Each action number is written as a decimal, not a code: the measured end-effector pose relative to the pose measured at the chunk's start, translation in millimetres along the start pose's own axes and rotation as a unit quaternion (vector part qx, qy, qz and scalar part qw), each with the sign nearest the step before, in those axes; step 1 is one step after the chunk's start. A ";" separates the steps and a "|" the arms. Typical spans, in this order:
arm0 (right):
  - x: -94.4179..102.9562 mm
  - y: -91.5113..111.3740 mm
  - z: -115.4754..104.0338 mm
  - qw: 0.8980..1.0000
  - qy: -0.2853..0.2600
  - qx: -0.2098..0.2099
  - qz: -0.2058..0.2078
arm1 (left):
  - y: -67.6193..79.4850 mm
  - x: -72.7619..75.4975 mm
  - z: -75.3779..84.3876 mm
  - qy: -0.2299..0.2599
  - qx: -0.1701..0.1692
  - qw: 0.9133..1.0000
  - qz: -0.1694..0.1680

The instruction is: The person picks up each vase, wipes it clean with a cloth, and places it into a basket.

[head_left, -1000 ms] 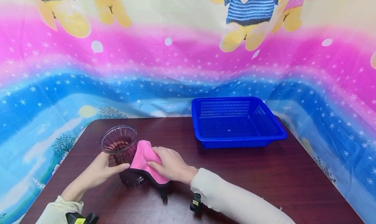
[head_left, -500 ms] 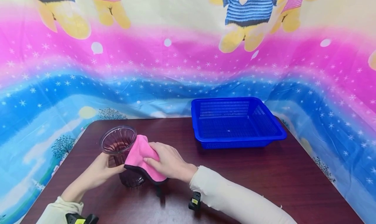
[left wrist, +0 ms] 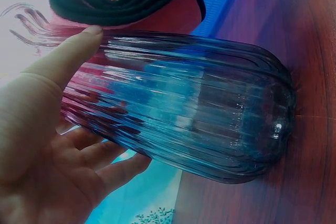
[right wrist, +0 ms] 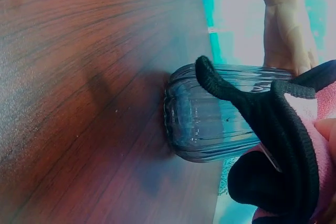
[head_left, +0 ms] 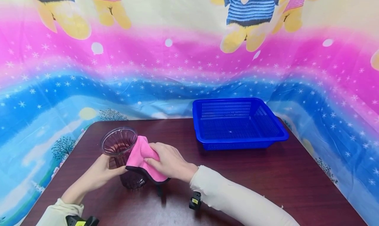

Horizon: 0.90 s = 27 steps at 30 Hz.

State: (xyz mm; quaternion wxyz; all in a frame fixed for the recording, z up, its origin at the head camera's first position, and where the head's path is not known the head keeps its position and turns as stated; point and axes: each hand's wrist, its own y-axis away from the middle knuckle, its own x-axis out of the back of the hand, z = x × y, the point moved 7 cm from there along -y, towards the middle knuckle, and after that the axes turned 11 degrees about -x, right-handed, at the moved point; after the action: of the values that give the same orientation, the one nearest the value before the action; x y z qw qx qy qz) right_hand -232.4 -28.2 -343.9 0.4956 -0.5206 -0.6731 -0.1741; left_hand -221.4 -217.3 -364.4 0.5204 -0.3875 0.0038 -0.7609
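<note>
A tall ribbed glass vase [head_left: 133, 179], see-through purple with a flared rim, stands on the left part of the table. My left hand [head_left: 102, 171] grips it around the narrower upper body, thumb on the near side; in the left wrist view the fingers [left wrist: 113, 174] curl behind the glass. A folded pink cloth [head_left: 145, 162] with black edging is bunched in my right hand [head_left: 171, 162] and lies against the vase's right side, just below the rim. From the right wrist, the cloth's black border [right wrist: 257, 108] and hanging loop overlap the vase [right wrist: 210, 114].
A blue plastic basket [head_left: 242, 141] with mesh walls sits at the back right of the dark wood table [head_left: 237, 173]. Behind the table hangs a printed curtain [head_left: 165, 68] with bears and snowflakes. Black wrist devices [head_left: 195, 200] are strapped near both sleeves.
My right hand and the cloth have shifted slightly up and left along the vase, mostly during the first half second. The left hand and the vase have stayed in place.
</note>
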 end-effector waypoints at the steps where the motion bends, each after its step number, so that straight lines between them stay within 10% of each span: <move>1: -0.7 -0.2 0.4 1.000 0.001 -0.001 -0.002 | 0.1 -0.1 -0.2 0.000 0.001 1.000 0.000; 27: -24.5 3.2 18.4 0.997 0.047 -0.018 -0.052 | 0.1 -0.1 -0.2 -0.023 0.035 0.999 0.002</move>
State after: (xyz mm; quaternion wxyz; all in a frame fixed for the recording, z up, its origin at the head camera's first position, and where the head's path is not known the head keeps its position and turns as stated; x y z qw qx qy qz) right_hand -239.3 -26.1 -373.7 0.5075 -0.4853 -0.6717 -0.2363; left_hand -221.5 -217.4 -364.7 0.5351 -0.3862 -0.0343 -0.7505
